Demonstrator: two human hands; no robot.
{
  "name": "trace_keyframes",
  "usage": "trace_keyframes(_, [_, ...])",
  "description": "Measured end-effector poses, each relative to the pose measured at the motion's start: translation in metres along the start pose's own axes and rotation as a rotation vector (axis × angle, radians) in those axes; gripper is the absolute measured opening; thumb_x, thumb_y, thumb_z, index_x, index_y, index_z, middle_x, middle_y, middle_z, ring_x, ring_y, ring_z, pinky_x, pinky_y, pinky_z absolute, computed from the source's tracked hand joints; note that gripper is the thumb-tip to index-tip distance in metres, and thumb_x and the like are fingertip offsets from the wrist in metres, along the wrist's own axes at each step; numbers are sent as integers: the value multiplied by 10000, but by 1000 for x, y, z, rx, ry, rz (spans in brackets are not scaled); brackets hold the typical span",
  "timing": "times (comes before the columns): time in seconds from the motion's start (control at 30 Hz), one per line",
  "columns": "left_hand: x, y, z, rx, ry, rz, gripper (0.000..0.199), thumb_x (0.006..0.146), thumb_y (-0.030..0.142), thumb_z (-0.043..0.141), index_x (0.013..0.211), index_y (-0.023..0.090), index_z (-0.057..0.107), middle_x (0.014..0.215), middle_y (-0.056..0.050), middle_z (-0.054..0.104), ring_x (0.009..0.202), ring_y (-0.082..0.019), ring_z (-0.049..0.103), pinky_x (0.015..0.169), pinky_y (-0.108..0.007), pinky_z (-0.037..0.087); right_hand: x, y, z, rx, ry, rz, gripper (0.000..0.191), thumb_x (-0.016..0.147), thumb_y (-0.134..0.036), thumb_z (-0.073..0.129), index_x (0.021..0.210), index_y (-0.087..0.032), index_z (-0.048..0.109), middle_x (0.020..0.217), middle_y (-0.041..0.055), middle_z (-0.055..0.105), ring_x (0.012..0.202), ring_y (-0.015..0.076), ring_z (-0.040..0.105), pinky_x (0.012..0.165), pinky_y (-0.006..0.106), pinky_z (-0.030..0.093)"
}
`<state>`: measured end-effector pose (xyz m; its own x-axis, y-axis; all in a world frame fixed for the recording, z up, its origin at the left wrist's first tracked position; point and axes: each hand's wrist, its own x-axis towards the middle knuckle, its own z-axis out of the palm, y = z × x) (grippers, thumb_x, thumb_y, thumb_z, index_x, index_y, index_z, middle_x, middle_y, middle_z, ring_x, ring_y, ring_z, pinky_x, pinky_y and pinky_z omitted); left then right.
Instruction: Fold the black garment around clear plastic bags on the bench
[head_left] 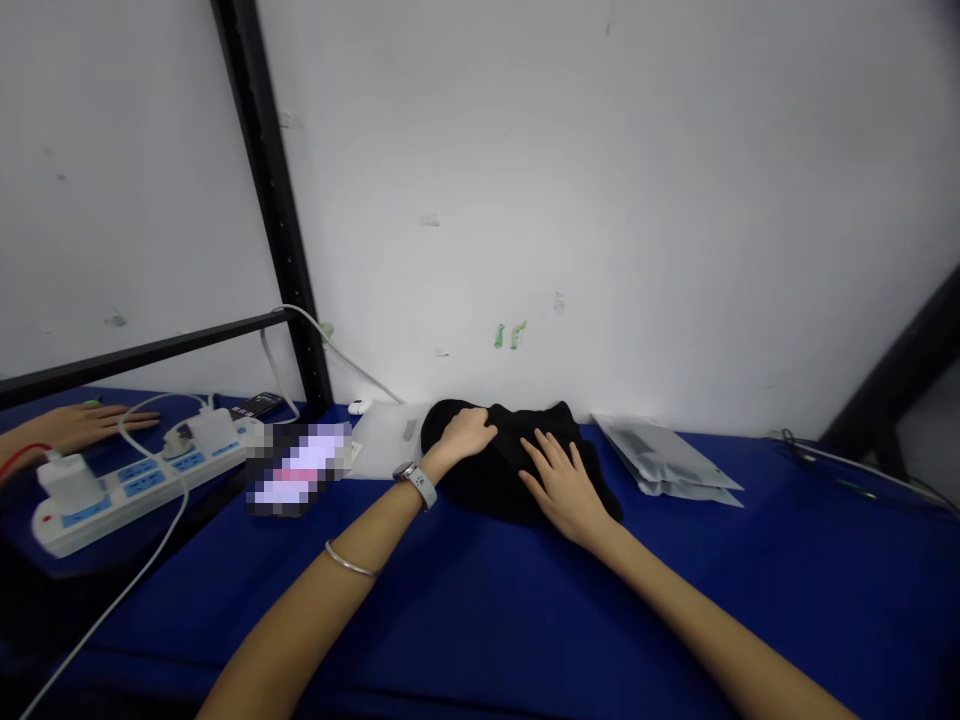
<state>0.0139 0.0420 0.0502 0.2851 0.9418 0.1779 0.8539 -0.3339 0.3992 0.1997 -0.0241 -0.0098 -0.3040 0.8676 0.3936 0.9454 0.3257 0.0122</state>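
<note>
Black cloth (504, 462), just below frame centre: soft, light, I judge, best gripped by near edge. Left hand (466, 433) curled on it, grip unclear; right hand (568, 488) spread flat, apart.

Soft, dim light leaves the white wall (600, 180) brightest around its middle, greying toward the corners. The black cloth (517, 425) swallows most detail; shadow darkens the lower left. Edges blur and stretch; coarse pixels mask the phone (300, 478).
</note>
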Motion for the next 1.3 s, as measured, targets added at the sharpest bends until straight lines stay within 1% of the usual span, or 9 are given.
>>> trace_keyframes(0.17, [3,-3,-21,0,68,9,185,824,219,448,845,145,616,891,-110,686,787,-214,631,653,-277,419,1,-12,0,12,-33,-74,550,977,-438,302,1440,-148,369,1474,127,386,1394,281,276,1143,529,163])
trace_keyframes(0.37, [-10,18,-9,-27,112,17,162,837,282,489,851,171,607,847,-92,679,784,-225,639,672,-291,431,-2,-24,7,12,-104,-109,564,979,-418,309,1368,-35,450,1417,202,440,1350,294,363,1137,504,203])
trace_keyframes(0.47, [-18,32,-4,-223,49,106,274,878,424,484,888,179,607,853,-75,684,807,-211,642,716,-288,453,-4,-25,3,10,-115,-121,540,980,-409,318,1301,-24,519,1377,212,488,1325,297,400,1133,487,214])
trace_keyframes(0.6, [-23,42,-3,-520,-148,295,297,916,416,455,997,180,617,967,-58,694,909,-164,639,803,-242,466,-9,-25,-9,-14,-179,-71,518,984,-417,300,1065,-60,666,1077,204,680,1114,298,587,1058,451,329])
trace_keyframes(0.73, [-18,35,2,-472,-48,353,227,903,319,495,1000,176,643,1035,-57,686,968,-169,622,866,-254,457,-14,-25,-20,-53,-220,12,509,963,-453,358,1044,-53,662,1032,217,683,1044,318,614,952,429,421])
trace_keyframes(0.83, [-9,19,10,-379,30,228,156,857,224,547,960,180,655,1048,-59,681,998,-189,611,904,-277,442,-16,-22,-25,-56,-228,19,509,949,-458,395,1134,-40,621,1101,229,656,1092,327,589,941,424,432])
trace_keyframes(0.97, [-3,2,23,-444,-22,-16,144,862,220,550,967,155,624,984,-89,683,903,-200,646,834,-302,483,-15,-14,-21,-37,-166,20,519,933,-468,417,1205,-55,576,1207,236,599,1195,336,516,987,439,404])
trace_keyframes(1.1, [-5,2,33,-577,-116,-76,248,926,309,475,1049,114,565,943,-115,677,753,-162,664,684,-256,519,-14,-8,-6,25,-80,-16,546,919,-490,416,1290,-100,504,1333,215,513,1268,330,450,1031,457,375])
trace_keyframes(1.3, [-15,17,32,-1009,-105,-129,519,873,330,583,1302,153,353,1132,-159,589,931,-203,630,658,-243,523,-13,-7,1,175,-38,-73,518,937,-472,375,1332,-143,443,1278,184,559,1212,312,505,996,455,418])
